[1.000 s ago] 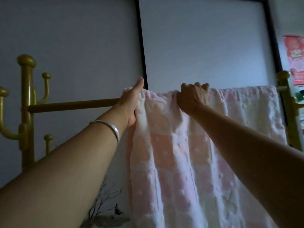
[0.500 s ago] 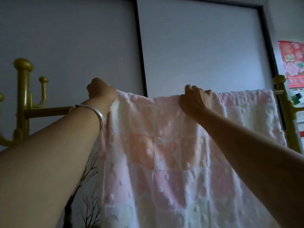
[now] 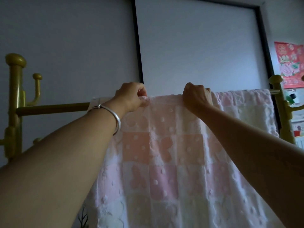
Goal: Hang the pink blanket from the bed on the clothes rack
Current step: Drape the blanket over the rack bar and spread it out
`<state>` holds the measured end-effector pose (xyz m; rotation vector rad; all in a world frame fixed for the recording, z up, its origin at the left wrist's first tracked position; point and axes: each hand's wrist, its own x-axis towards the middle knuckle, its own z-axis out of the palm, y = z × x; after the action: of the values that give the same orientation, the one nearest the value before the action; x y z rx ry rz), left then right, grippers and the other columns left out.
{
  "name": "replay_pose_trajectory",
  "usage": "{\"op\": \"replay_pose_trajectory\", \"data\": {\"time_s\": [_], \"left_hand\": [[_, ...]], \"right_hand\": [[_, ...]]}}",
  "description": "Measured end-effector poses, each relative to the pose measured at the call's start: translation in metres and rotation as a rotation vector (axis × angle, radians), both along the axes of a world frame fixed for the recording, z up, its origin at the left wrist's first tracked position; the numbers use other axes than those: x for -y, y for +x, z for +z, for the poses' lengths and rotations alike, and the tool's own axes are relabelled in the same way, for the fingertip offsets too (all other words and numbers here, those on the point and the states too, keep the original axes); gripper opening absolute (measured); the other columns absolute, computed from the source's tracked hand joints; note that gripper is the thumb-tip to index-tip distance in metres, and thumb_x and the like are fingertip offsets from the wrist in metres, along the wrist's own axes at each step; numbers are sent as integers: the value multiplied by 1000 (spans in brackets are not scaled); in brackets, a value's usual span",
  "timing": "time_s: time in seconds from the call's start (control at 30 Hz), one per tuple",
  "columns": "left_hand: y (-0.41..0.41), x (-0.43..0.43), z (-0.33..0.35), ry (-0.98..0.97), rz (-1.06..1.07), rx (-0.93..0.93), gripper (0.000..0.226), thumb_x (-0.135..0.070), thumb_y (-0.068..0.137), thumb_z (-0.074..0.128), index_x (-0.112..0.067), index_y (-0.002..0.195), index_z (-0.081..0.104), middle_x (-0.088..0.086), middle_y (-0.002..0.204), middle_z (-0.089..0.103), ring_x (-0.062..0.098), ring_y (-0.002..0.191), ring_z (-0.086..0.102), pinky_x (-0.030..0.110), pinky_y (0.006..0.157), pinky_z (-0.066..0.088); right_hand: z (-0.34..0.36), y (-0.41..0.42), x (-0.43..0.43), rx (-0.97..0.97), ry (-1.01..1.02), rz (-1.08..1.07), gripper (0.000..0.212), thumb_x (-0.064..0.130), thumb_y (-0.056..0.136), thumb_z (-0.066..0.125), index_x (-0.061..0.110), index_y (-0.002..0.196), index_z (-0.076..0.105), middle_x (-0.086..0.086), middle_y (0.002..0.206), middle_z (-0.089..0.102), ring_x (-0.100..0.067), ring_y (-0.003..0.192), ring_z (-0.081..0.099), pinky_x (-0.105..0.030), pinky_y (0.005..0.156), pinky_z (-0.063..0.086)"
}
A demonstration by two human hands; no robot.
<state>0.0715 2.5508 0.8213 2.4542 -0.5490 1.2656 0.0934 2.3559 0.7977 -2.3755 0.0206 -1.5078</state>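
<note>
The pink blanket [image 3: 164, 153], checked in pink, peach and white with raised dots and butterflies, hangs draped over the horizontal bar [image 3: 52, 107] of the golden clothes rack. My left hand [image 3: 131, 96], with a silver bangle on its wrist, pinches the blanket's top fold near the middle of the bar. A little to the right, my right hand [image 3: 195, 97] grips the same top fold on the bar. The blanket's lower part runs out of the picture at the bottom.
The rack's left post [image 3: 14, 104] with curved hooks stands at the far left, its right post [image 3: 279, 109] at the right. Behind are a white wall and a dark-framed panel [image 3: 197, 46]. A red poster [image 3: 289, 65] hangs at the right edge.
The blanket has been spread leftward along the bar. My left hand went out to the left edge, then came back toward the middle; my right hand stayed on the top fold.
</note>
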Motion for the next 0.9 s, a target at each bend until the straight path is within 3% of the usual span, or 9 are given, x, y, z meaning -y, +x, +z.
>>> {"op": "replay_pose_trajectory", "data": {"time_s": [0.07,0.23,0.33,0.4,0.5,0.57,0.7,0.8,0.9], "left_hand": [[-2,0,6,-42,19,28,17,-20,80,71,-6,90,71,7,91,68,21,88,62,25,80,45],[10,-5,16,-153,361,77,23,-23,88,59,-10,105,69,13,117,66,33,115,56,40,102,37],[19,-12,18,-102,394,-86,33,-18,87,52,-9,115,65,14,127,61,37,119,55,41,105,41],[16,-16,20,-84,374,-123,36,-25,86,52,-8,115,66,16,128,61,38,119,55,41,104,44],[1,-33,19,-186,443,-1,38,-34,90,49,-8,112,67,18,124,62,38,119,53,42,101,41],[-9,-48,13,-228,542,87,39,-33,93,46,-4,113,64,21,126,59,40,122,48,44,101,39],[-30,-69,-1,-300,610,70,43,-25,94,46,4,126,50,27,137,46,44,128,42,46,104,38],[-40,-79,-9,-332,644,-1,47,-32,94,42,6,120,56,28,130,55,44,120,52,43,99,44],[-44,-90,-18,-551,402,-243,53,-40,95,37,5,108,62,24,110,66,40,99,64,46,92,52]], "right_hand": [[0,1,11,-14,64,15,31,4,87,35,4,105,60,-24,108,64,-39,98,54,-36,86,35],[-4,13,33,-132,-81,-65,38,-1,82,38,13,108,62,-14,113,66,-33,113,55,-40,102,29],[2,13,34,-218,-124,-98,34,1,83,39,14,108,60,-10,117,64,-28,117,53,-43,104,26],[8,9,28,-247,-105,-76,34,4,83,39,11,109,60,-12,122,61,-30,118,51,-44,102,28],[12,4,5,-126,-146,60,31,9,87,42,5,109,64,-16,119,63,-36,115,52,-46,101,34],[10,-3,-22,17,-148,230,29,20,89,47,9,104,70,-14,112,70,-33,113,54,-41,100,36],[9,-15,-85,79,-296,418,27,31,84,55,12,92,73,-10,102,72,-30,109,51,-37,98,38],[7,-22,-119,83,-389,428,20,23,83,52,12,73,64,-11,80,61,-31,100,49,-31,83,39],[7,-21,-132,51,-377,398,23,16,85,48,4,84,68,-14,88,64,-33,107,50,-31,82,35]]}}
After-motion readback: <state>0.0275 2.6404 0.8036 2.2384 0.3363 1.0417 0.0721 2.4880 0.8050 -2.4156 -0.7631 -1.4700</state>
